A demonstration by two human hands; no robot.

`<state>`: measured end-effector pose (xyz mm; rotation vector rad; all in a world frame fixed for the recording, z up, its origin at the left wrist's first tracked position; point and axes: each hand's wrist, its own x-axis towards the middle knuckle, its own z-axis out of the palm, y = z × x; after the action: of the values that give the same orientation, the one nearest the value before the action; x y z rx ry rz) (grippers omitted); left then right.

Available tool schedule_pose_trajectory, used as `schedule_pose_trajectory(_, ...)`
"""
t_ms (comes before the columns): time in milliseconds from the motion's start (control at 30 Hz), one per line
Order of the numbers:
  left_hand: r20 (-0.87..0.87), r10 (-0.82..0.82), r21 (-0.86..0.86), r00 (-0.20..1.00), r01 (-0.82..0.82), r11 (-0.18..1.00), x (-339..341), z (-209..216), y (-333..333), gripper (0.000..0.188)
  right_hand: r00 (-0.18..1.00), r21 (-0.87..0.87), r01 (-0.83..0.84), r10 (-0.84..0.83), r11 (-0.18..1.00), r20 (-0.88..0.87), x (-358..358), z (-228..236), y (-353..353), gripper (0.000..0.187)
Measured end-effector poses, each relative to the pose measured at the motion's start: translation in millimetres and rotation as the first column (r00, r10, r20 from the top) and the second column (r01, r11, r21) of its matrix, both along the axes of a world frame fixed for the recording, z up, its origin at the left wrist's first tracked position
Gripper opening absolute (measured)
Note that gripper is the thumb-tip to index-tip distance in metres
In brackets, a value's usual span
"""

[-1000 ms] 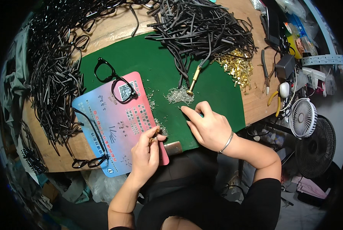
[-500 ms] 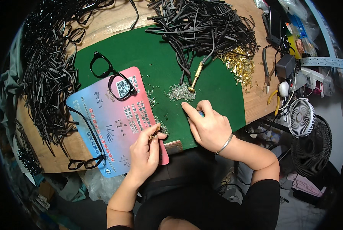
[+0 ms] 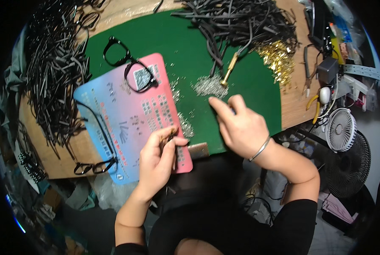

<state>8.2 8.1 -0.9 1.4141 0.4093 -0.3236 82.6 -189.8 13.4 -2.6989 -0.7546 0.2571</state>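
Note:
My left hand [image 3: 158,157] is closed around a few small gold metal pieces [image 3: 169,135], above the right edge of the pink and blue printed mat [image 3: 126,123]. Over the green work mat [image 3: 258,106], my right hand [image 3: 243,127] has its index finger stretched toward a heap of tiny silvery screw-like parts [image 3: 209,86]. Its other fingers are curled, and whatever they hold is hidden. A brass-coloured tool with a flat round end [image 3: 230,70] lies by that heap. More tiny silvery parts [image 3: 185,125] are scattered near my left hand.
Black glasses frames [image 3: 140,78] lie on the printed mat. Dark strips [image 3: 253,25] are piled at the back, above a heap of gold pieces [image 3: 279,61]. More dark strips [image 3: 56,85] cover the left side. Pliers [image 3: 313,108] and a white fan [image 3: 342,129] are at right.
The view has shifted, so the table sits a little higher in it. My right index finger still points at the silvery heap. The blue thing glimpsed under my right hand is hidden now.

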Motion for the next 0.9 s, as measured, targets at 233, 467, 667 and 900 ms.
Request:
schedule_pose_trajectory(233, 0.165, -0.043, 0.254, 0.985, 0.000, 0.967, -7, -7, -8, 0.025, 0.599, 0.439, 0.194, 0.248, 0.877, -0.761, -7, 19, 18, 0.029)
schedule_pose_trajectory(467, 0.312, -0.087, 0.474, 0.946, -0.076, 0.877, -9, -13, -17, 0.026, 0.659, 0.505, 0.169, 0.284, 0.846, -0.697, -9, 3, 25, 0.027)
schedule_pose_trajectory(667, 0.361, -0.140, 0.561, 0.922, -0.094, 0.823, -9, -15, -20, 0.030, 0.644, 0.392, 0.079, 0.253, 0.917, -0.722, -2, 15, 25, 0.032)
schedule_pose_trajectory(900, 0.387, -0.190, 0.630, 0.902, -0.109, 0.769, -8, -16, -19, 0.033, -0.016, 0.205, 0.470, 0.241, 0.858, -0.970, 16, 14, 27, 0.034)
